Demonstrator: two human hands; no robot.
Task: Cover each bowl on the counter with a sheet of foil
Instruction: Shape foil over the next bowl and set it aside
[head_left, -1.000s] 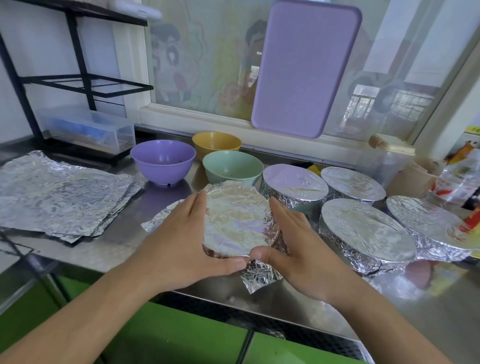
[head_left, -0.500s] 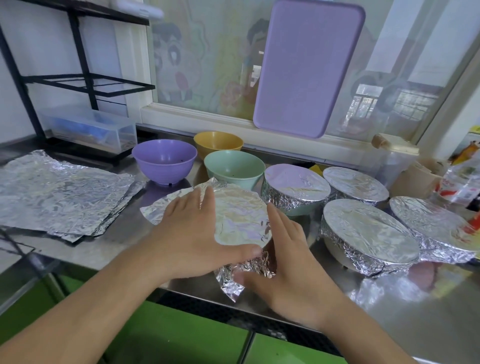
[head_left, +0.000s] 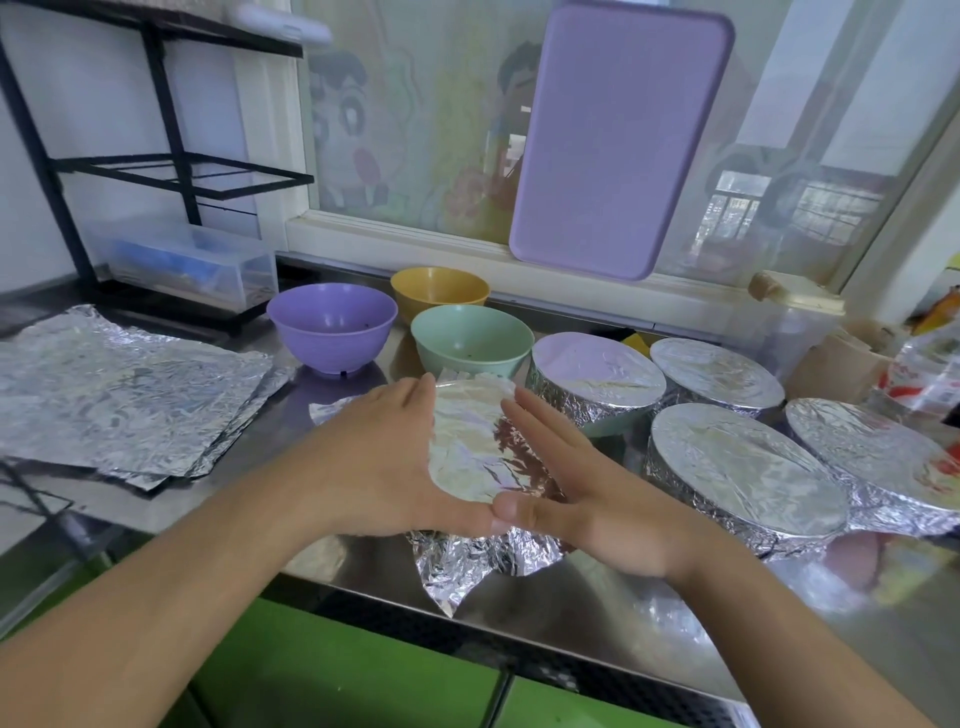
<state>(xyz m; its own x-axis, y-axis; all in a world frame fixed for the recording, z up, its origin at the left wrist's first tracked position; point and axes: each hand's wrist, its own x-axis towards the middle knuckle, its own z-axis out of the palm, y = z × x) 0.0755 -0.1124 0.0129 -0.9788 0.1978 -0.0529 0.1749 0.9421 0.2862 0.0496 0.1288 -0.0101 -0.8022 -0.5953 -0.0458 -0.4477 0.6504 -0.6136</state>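
On the steel counter (head_left: 597, 618), a stack of crumpled foil sheets (head_left: 119, 395) lies at the left, and behind it a black wire rack (head_left: 156, 171) stands over a clear plastic box (head_left: 192, 265). Three uncovered bowls sit toward the far side: a purple bowl (head_left: 332, 332), a yellow bowl (head_left: 439, 288) behind it, and a green bowl (head_left: 470, 340) just beyond the hands. To the right stand four bowls already wrapped: a far-left covered bowl (head_left: 595, 379), a far-right covered bowl (head_left: 717, 376), a near covered bowl (head_left: 743, 478) and a rightmost covered bowl (head_left: 878, 462), packed close together. A lilac cutting board (head_left: 618, 140) leans against the window behind them, and packets and a lidded container crowd the far right corner. The bowl being wrapped (head_left: 472, 452) stands near the counter's front edge, between the two hands, its foil sheet (head_left: 457, 566) smooth across the top and bunched loosely down the near side, one corner hanging toward the counter's edge. The left hand (head_left: 384, 457) lies against the bowl's left side with straight fingers pointing away; the right hand (head_left: 576, 493) presses the right side likewise, fingers extended. The two thumbs meet at the near rim, so the hands form a V round the foil top.
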